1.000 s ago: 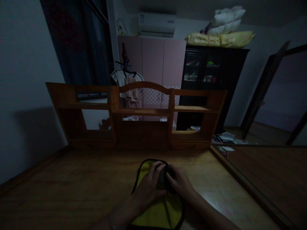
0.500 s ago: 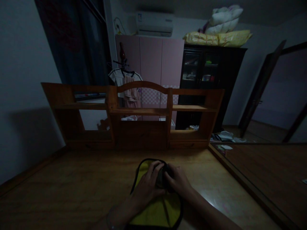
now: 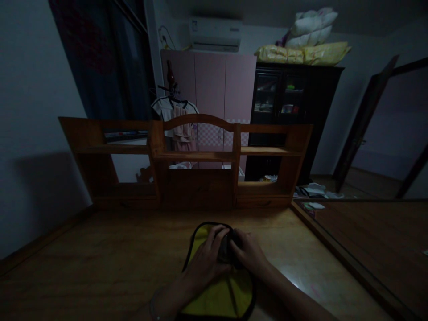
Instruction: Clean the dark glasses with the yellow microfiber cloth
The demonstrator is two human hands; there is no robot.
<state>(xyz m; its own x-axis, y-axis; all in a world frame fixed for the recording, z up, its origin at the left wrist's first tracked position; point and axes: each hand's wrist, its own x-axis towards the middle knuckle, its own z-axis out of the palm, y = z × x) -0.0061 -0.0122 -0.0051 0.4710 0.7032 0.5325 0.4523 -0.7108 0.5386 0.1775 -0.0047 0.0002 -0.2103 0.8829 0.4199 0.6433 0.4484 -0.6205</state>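
Observation:
A yellow cloth piece with black edging (image 3: 217,299), perhaps a flat bag, lies on the wooden surface (image 3: 133,249) in front of me. Over its upper part, a dark rounded object (image 3: 224,250) sits between my hands; its kind is too dim to make out. From the left, my left hand (image 3: 209,255) curls its fingers over the top of this object, thumb along its near side. On the other side my right hand (image 3: 248,252) grips it with bent fingers, partly hidden by the object.
A wooden shelf unit (image 3: 197,155) runs along the surface's far edge, joined by a wall (image 3: 40,178) on the left. A raised wooden rim (image 3: 331,249) borders the right side. Beyond stand a pink wardrobe (image 3: 209,89), a dark cabinet (image 3: 314,102) and a clothes rack with hanging clothes (image 3: 182,120).

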